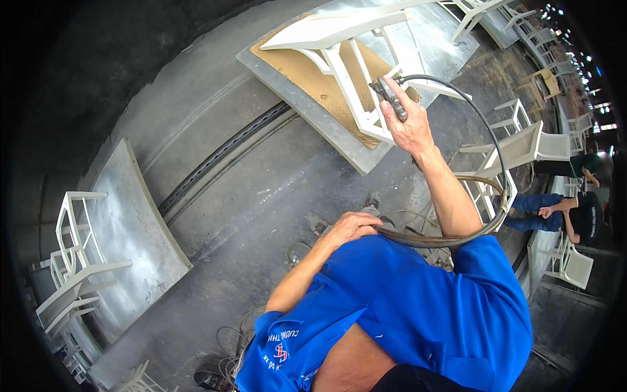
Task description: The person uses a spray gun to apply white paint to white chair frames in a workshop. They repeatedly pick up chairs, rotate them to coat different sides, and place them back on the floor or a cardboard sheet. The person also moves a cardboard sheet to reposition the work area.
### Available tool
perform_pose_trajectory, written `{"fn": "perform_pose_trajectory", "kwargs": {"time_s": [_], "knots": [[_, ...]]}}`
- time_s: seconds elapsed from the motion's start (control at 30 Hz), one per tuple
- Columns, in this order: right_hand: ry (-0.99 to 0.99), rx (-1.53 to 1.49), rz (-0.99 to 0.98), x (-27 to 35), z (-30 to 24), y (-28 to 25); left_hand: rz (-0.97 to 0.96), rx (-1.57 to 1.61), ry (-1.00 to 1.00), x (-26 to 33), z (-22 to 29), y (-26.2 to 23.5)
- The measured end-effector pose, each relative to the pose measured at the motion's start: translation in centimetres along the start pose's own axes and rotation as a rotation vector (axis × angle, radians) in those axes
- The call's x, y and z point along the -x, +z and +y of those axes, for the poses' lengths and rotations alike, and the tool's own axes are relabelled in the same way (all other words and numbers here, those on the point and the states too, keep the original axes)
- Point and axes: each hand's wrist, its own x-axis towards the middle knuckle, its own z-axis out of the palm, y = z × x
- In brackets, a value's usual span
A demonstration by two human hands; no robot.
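Note:
My right hand is raised and grips a grey spray tool pointed at a white chair lying on a brown board on a grey platform. A dark hose loops from the tool round past my right arm to my waist. My left hand holds that hose against my blue shirt.
Another white chair stands on a grey platform at the left. Several white chairs line the right side, and a person in blue trousers bends there. A metal rail crosses the grey floor. My shoes show below.

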Motion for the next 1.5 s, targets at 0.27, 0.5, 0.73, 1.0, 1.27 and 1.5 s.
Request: {"fn": "perform_pose_trajectory", "kwargs": {"time_s": [0.27, 0.5, 0.73, 1.0, 1.27, 1.5], "knots": [[0.264, 0.012, -0.133, 5.7, 2.9, 0.1, -0.024, 0.006, -0.008, -0.5, -0.1, 0.1], [0.492, 0.030, -0.208, 10.9, 4.9, -3.0, -0.145, -0.029, 0.044, -3.7, 0.0, 0.6], [0.307, -0.060, -0.156, 6.2, 5.6, -3.2, -0.262, 0.000, 0.000, -6.9, -0.1, 1.9], [-0.029, -0.206, -0.056, 1.9, 5.3, -7.2, -0.270, 0.030, -0.081, -10.6, -0.2, 4.0], [0.182, -0.020, -0.187, 7.6, 10.3, -20.0, -0.431, 0.049, -0.290, -18.8, -1.5, 6.9], [0.334, 0.079, -0.244, 14.9, 12.5, -25.4, 0.068, 0.200, -0.566, -22.3, -7.9, 3.5]]}}
